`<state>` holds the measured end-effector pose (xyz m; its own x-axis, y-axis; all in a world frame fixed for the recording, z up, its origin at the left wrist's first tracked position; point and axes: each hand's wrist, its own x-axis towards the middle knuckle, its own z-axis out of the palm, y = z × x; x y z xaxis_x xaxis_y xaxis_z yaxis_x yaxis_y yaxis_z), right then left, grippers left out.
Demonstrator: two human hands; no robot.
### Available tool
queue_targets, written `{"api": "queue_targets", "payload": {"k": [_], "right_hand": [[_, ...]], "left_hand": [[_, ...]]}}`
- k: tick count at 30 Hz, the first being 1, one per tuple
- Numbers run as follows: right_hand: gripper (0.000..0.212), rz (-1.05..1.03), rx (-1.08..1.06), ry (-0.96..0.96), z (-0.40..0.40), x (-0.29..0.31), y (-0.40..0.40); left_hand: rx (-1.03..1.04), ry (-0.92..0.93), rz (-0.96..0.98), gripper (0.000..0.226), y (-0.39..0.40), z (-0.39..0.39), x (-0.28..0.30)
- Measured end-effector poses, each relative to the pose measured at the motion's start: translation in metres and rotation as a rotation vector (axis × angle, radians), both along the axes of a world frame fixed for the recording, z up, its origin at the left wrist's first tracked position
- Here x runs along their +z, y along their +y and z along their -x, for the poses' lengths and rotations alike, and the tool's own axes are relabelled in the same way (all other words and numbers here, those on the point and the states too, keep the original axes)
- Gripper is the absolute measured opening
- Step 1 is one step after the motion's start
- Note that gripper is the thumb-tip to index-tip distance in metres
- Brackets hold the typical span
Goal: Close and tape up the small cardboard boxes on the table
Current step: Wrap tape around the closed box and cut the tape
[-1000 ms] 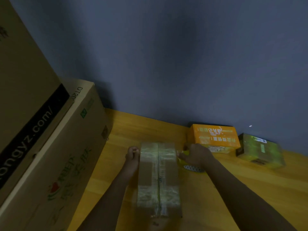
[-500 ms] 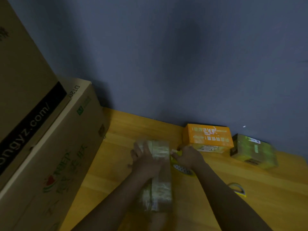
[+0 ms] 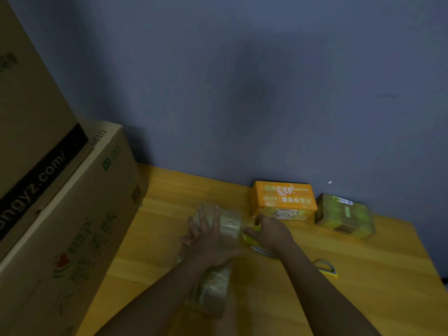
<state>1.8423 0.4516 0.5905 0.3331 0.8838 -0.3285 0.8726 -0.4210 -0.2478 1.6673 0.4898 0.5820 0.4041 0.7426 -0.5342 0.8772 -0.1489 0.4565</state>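
1. Pressing flat: in the head view your left hand [image 3: 206, 241] lies on the taped small box [image 3: 215, 284], fingers straight, mid-table [image 3: 363, 299].
2. Your right hand [image 3: 269, 230] has its grip curled around a yellow tape dispenser [image 3: 252, 240], just beside the box.
3. Orange box [image 3: 283, 200] and greenish box [image 3: 344, 215] sit by the wall, well apart from a second tape roll [image 3: 326, 267].
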Motion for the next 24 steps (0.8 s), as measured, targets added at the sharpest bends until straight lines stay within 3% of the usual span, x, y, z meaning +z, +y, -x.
{"api": "queue_targets", "payload": {"k": [6, 11, 14, 17, 20, 22, 24], "right_hand": [[0.052, -0.098, -0.004, 0.063, 0.02, 0.024, -0.023], [0.056, -0.093, 0.049, 0.511, 0.036, 0.051, -0.01], [0.058, -0.141, 0.055, 0.596, 0.05, 0.057, 0.004], [0.057, -0.183, 0.062, 0.618, 0.071, 0.05, 0.019], [0.056, -0.221, 0.014, 0.677, 0.094, 0.035, 0.031], [0.074, -0.198, 0.027, 0.663, 0.11, 0.023, 0.04], [0.08, -0.146, 0.06, 0.639, 0.124, 0.013, 0.048]], "left_hand": [[-0.03, -0.239, 0.013, 0.113, -0.002, 0.048, -0.022], [0.022, -0.418, 0.15, 0.095, 0.02, 0.089, -0.029], [0.088, -0.448, 0.212, 0.087, 0.027, 0.106, -0.029], [0.143, -0.398, -0.006, 0.078, 0.023, 0.112, -0.027], [0.245, -0.189, -0.29, 0.052, 0.013, 0.114, -0.032], [0.328, -0.044, -0.295, 0.037, 0.008, 0.118, -0.036], [0.285, 0.064, -0.237, 0.043, 0.009, 0.122, -0.044]]}}
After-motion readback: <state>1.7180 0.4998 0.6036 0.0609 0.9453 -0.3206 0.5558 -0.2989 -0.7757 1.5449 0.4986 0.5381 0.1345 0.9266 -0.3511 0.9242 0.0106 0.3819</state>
